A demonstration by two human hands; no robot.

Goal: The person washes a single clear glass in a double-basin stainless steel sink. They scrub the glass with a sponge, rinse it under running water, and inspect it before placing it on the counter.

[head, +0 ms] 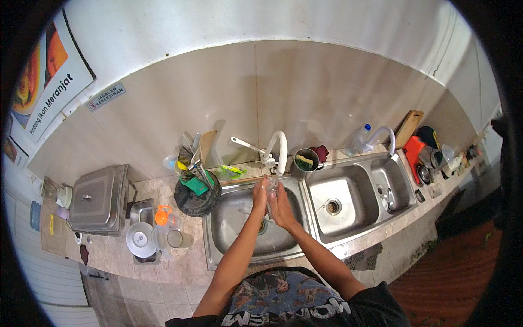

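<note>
Beneath the white curved faucet [281,151], my left hand [260,197] and my right hand [282,206] are raised close together over the left steel sink basin [229,229]. Between them they hold a small clear object [271,186], perhaps a glass; the fingers hide part of it. A metal mug [301,168] with a green and yellow sponge [304,162] in it stands behind the basin, right of the faucet. The basin's drain [262,226] shows partly below my hands.
Left of the basin stand a black utensil holder [198,203], a drinking glass [175,238], an orange-lidded jug [162,217], white bowls [141,240] and a steel chafing dish [98,200]. Rightward are two more basins [343,196], a plastic bottle [361,137] and a wooden board [408,128].
</note>
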